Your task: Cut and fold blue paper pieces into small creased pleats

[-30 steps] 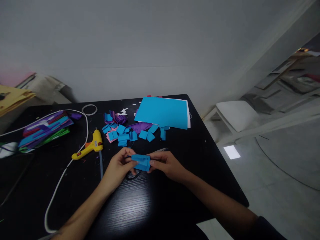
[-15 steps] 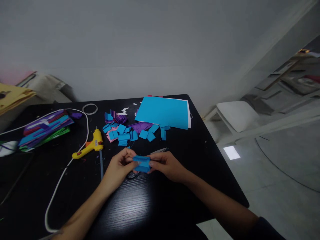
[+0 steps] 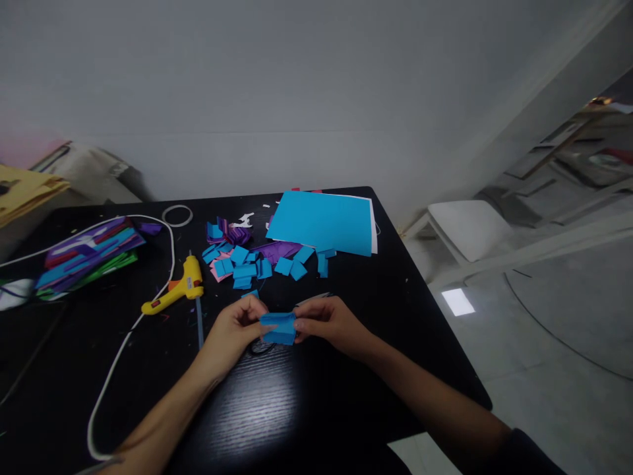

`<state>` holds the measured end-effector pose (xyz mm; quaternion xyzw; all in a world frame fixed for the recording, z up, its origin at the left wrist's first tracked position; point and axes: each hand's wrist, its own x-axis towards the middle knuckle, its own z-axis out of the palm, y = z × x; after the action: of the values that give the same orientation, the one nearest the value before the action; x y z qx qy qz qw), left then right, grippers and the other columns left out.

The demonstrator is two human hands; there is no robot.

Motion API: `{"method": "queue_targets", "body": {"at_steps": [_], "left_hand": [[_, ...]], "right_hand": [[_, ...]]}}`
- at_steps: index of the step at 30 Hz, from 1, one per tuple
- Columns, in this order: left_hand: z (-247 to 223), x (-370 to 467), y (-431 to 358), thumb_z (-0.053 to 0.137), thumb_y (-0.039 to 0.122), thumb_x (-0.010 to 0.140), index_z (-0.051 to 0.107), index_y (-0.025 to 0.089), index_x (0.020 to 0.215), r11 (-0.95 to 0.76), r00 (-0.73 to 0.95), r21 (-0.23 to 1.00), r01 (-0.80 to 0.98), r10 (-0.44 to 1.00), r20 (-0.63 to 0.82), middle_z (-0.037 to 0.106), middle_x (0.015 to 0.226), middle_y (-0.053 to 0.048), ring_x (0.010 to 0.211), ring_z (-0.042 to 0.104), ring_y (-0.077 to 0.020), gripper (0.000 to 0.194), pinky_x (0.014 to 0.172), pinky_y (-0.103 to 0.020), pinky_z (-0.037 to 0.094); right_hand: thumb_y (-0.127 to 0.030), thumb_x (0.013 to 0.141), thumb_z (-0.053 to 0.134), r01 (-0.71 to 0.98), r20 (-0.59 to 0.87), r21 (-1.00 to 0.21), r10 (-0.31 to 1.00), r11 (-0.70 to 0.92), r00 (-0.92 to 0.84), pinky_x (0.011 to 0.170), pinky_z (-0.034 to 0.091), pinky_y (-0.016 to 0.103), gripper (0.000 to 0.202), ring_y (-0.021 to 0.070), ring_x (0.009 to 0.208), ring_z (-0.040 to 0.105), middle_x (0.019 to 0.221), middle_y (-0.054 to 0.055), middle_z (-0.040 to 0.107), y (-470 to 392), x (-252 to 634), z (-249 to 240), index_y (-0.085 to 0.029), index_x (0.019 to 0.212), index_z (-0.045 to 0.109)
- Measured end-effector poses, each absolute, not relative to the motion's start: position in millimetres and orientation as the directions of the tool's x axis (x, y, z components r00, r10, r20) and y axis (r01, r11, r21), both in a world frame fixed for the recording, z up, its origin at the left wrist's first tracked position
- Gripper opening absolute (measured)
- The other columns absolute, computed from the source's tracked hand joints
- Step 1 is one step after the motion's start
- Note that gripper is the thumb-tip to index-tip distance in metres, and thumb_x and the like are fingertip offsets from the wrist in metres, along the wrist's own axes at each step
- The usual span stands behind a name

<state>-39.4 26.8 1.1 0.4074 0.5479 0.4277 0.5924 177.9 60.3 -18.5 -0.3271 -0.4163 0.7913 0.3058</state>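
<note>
A small folded piece of blue paper (image 3: 279,328) is stretched between both hands, just above the black table. My left hand (image 3: 241,326) pinches its left end, thumb in front. At the right end, my right hand (image 3: 325,322) grips it between thumb and fingers. Scissors (image 3: 262,348) lie beneath, mostly hidden by the hands and paper. Beyond the hands, several small folded blue pieces (image 3: 246,271) lie in a loose pile with some pink and purple paper among them.
A yellow glue gun (image 3: 186,285) with a clear stick lies left of my left hand, by a white cable (image 3: 109,379). A blue sheet (image 3: 324,221) lies at the back right. Bundled coloured paper (image 3: 91,254) sits at the left. A white stool (image 3: 469,227) stands beyond the table's right edge.
The blue paper between my hands has dipped slightly lower, and its fold is tilted a little differently. Both hands keep hold of it. Another blue piece shows more beyond my left hand.
</note>
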Motion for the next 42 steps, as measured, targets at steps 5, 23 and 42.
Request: {"method": "queue_targets", "body": {"at_steps": [5, 23, 42], "left_hand": [[-1, -40, 25, 0.089, 0.02, 0.062, 0.059, 0.017, 0.066, 0.317, 0.061, 0.944, -0.09, 0.948, -0.313, 0.057, 0.058, 0.006, 0.052, 0.051, -0.008, 0.031, 0.05, -0.017, 0.041], [2, -41, 22, 0.082, 0.036, 0.081, 0.068, 0.015, 0.08, 0.299, 0.193, 0.951, -0.076, 0.94, -0.28, 0.066, 0.057, 0.001, 0.048, 0.06, -0.0108, 0.025, 0.05, -0.021, 0.05], [-1, -40, 22, 0.081, 0.037, 0.082, 0.064, 0.016, 0.078, 0.298, 0.117, 0.95, -0.093, 0.951, -0.287, 0.065, 0.057, 0.003, 0.048, 0.058, -0.0102, 0.027, 0.051, -0.021, 0.046]], "right_hand": [[-0.035, 0.07, 0.091, -0.207, -0.275, -0.841, 0.723, -0.501, -0.634, 0.069, 0.059, 0.029, 0.027, 0.0141, 0.064, 0.072, 0.074, 0.0, 0.076, 60, 178, -13, -0.018, 0.087, 0.081], [-0.033, 0.094, 0.065, 0.299, 0.183, -0.912, 0.929, 0.283, -0.321, 0.085, 0.056, 0.04, 0.019, 0.0238, 0.09, 0.07, 0.093, 0.009, 0.076, 71, 188, -15, -0.02, 0.096, 0.079], [-0.036, 0.103, 0.047, 0.63, 0.255, -0.698, 0.941, 0.34, -0.225, 0.119, 0.036, 0.057, 0.049, 0.0344, 0.145, 0.048, 0.15, 0.019, 0.057, 77, 190, -27, -0.013, 0.145, 0.058]]}}
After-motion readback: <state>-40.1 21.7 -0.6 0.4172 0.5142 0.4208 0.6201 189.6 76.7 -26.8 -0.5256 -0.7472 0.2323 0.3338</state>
